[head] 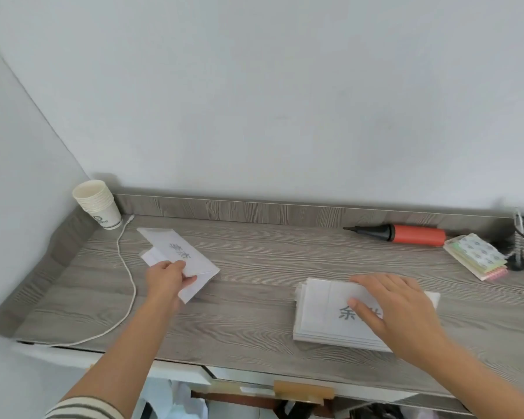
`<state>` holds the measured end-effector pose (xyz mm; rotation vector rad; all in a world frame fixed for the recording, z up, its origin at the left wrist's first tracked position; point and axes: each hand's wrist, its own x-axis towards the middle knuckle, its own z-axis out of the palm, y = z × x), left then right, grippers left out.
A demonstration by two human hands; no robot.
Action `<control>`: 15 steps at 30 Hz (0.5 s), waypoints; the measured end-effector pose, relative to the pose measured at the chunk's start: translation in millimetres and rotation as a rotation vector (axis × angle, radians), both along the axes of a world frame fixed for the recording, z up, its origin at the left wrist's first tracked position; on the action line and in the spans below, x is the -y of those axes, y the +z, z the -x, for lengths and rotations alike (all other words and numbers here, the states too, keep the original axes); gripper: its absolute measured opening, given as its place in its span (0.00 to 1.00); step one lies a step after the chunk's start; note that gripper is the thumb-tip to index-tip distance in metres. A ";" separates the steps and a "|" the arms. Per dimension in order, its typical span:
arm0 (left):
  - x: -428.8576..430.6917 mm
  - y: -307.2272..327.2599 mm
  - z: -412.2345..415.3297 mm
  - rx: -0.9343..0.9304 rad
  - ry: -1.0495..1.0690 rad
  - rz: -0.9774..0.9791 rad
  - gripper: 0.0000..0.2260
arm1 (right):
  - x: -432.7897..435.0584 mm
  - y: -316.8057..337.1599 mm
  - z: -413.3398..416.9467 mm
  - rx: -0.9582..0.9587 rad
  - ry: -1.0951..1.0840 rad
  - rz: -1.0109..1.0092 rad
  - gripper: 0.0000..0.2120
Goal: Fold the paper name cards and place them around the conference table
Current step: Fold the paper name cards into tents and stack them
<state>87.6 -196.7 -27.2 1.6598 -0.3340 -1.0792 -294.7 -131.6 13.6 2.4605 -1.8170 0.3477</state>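
Your left hand pinches a folded name card between thumb and fingers, toward the counter's left end, the card partly resting on the surface. Your right hand lies open and flat, palm down, on the stack of paper cards near the front edge, right of centre. A stack of paper cups stands in the back left corner, with a white cable trailing from it to the front edge. A red and black pump lies along the back edge, just beside a pad of sticky notes.
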 end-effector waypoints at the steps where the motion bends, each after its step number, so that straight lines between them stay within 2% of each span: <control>1: 3.0 6.0 1.0 -0.015 -0.006 0.023 0.06 | -0.4 1.7 0.7 -0.006 -0.006 -0.011 0.22; 4: 3.5 39.7 9.3 -0.061 -0.178 0.129 0.06 | -1.7 6.9 0.5 0.051 0.016 -0.039 0.26; 7: -3.5 83.5 28.0 -0.112 -0.397 0.239 0.09 | 0.9 24.4 3.6 0.341 -0.065 -0.134 0.24; 10: -12.7 119.4 49.6 -0.208 -0.575 0.316 0.11 | 7.7 52.9 12.9 0.584 -0.112 -0.012 0.25; 13: -20.8 134.8 74.7 -0.243 -0.792 0.280 0.14 | 10.2 80.0 22.8 0.620 -0.020 0.138 0.34; 15: -23.8 138.5 92.8 -0.239 -0.938 0.211 0.16 | 9.9 93.2 26.5 0.485 0.082 0.242 0.38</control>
